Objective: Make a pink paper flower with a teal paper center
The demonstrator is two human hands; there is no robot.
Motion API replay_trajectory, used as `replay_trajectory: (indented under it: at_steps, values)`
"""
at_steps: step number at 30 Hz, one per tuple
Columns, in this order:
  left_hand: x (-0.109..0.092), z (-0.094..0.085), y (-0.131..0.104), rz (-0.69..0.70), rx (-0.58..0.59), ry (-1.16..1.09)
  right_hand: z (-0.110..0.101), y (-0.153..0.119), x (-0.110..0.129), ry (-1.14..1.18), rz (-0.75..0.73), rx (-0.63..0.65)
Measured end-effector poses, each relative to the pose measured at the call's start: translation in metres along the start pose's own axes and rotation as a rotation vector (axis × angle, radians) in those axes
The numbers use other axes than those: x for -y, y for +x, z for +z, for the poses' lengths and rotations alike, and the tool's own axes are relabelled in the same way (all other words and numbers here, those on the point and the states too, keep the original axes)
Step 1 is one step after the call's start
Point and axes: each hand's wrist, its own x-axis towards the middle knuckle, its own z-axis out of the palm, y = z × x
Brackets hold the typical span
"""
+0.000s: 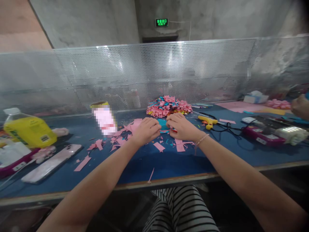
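Observation:
A small blue piece (163, 124) lies between my two hands, over the blue tabletop. My left hand (147, 130) has its fingers curled and pressed together at the piece's left edge. On the other side, my right hand (180, 126) pinches its right edge, with a bit of red showing under the fingers. Pink paper scraps (120, 140) are strewn around and below both hands. Just behind them sits a pile of pink, blue and yellow paper flowers (166, 106).
A yellow glue gun (207, 122) with a black cable lies to the right, near a purple device (264, 135). At left are a propped phone (104, 119), another phone (53, 162) and a yellow-liquid bottle (30, 130). Another person's hand (300, 107) shows far right.

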Motion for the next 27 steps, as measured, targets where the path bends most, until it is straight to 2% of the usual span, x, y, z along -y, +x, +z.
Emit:
replay_trajectory:
  at_steps: [11,27]
  values:
    - [-0.002,0.004,0.000,0.025,0.055,-0.016,0.006,0.003,0.009,0.078,0.005,-0.030]
    - [-0.002,0.009,-0.002,-0.014,0.098,-0.077,0.013,0.003,0.005,0.005,-0.033,0.013]
